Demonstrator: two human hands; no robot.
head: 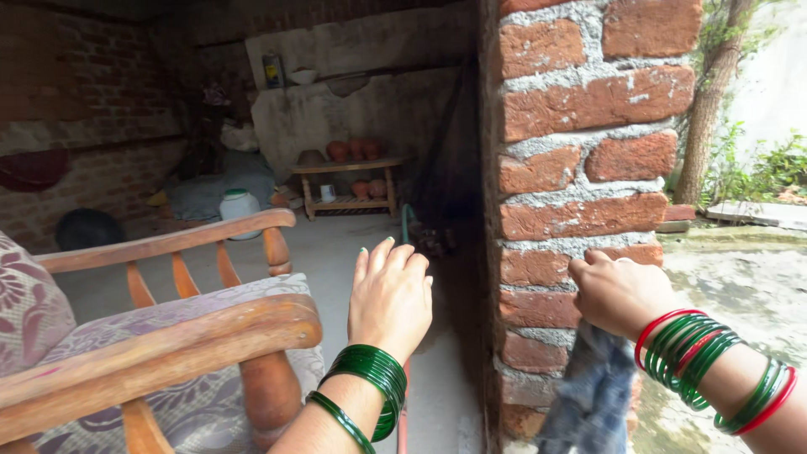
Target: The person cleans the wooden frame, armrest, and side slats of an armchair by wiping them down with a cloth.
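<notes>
Head view: right hand (618,292) clenches a grey cloth (588,391) against the brick wall (588,160); left hand (391,294) hangs open, empty, beside a wooden chair (181,336).

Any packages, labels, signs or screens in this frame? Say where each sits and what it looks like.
Tin can: on the high back-wall ledge, upright cylinder, dark with a yellow label patch.
White jar: on the floor left of the wooden rack, squat, green lid.
No signs or screens visible.

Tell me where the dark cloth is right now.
In the head view the dark cloth hangs from the closed right hand at lower right, against the brick wall; the left hand is raised, open, beside the wooden armchair.
</notes>
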